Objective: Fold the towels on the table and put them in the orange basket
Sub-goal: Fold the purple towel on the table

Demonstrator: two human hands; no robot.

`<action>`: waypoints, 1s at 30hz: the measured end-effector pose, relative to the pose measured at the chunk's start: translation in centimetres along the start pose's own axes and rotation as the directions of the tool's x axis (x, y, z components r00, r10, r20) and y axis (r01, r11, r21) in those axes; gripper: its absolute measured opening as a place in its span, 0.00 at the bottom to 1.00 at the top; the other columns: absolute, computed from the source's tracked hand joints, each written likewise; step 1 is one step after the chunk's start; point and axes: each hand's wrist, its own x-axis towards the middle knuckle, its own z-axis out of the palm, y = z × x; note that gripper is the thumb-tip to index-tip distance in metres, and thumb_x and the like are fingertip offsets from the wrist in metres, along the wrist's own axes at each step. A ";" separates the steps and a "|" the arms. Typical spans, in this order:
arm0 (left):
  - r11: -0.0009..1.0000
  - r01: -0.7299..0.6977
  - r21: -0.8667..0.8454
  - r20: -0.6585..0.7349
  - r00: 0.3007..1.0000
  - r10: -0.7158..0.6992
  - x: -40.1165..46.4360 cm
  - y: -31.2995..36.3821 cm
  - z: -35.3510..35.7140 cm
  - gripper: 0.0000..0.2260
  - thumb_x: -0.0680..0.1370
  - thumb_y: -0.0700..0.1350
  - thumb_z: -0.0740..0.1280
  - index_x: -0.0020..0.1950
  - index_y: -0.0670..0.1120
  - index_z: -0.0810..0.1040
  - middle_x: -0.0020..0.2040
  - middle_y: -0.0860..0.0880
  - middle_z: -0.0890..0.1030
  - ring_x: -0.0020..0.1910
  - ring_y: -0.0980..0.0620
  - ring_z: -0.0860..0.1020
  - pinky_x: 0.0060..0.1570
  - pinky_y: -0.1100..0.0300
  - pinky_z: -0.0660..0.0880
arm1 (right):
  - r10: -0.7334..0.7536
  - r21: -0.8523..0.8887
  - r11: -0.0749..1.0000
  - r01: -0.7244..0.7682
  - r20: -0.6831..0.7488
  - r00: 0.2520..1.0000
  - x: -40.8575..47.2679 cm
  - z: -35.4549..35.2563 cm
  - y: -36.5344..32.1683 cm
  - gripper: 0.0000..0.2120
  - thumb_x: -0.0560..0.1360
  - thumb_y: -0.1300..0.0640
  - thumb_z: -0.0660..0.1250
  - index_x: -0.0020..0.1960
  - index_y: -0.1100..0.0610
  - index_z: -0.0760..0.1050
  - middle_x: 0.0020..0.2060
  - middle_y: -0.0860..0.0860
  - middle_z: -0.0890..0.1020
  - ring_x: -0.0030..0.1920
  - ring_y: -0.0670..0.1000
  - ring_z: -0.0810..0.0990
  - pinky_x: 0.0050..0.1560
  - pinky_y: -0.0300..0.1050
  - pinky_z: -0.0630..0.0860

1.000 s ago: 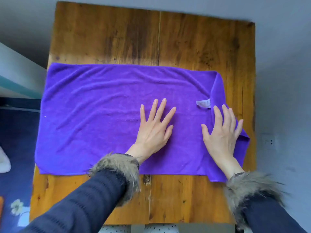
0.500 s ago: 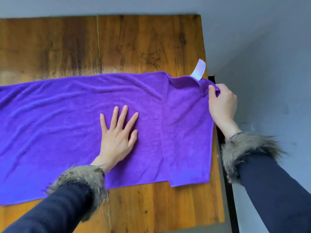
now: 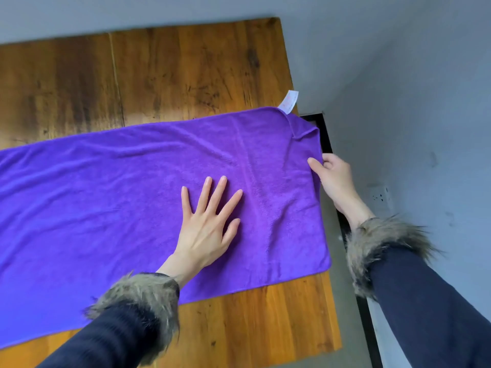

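Note:
A purple towel lies spread flat across the wooden table, its right end reaching the table's right edge. A white label sticks out at its far right corner, where the cloth is slightly curled. My left hand presses flat on the towel with fingers spread, right of the middle. My right hand pinches the towel's right edge between thumb and curled fingers, just off the table's side. The orange basket is out of sight.
A grey wall runs along the far side and the right side of the table, with a socket low on the right. A black table frame shows at the right edge. Bare wood lies beyond and in front of the towel.
The folded-over right flap of the towel has been opened out flat to the right. My right hand slid down the right edge toward me. My left hand stayed pressed on the cloth.

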 end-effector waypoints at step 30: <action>0.563 0.361 -0.744 0.067 0.877 -0.475 5.8 4.0 -4.5 0.09 0.78 0.44 0.63 0.56 0.44 0.78 0.53 0.48 0.79 0.43 0.56 0.74 0.44 0.71 0.64 | -0.136 -0.387 0.907 0.168 0.109 0.985 -7.2 1.3 -2.4 0.07 0.76 0.52 0.64 0.44 0.53 0.78 0.39 0.47 0.80 0.44 0.50 0.78 0.45 0.42 0.72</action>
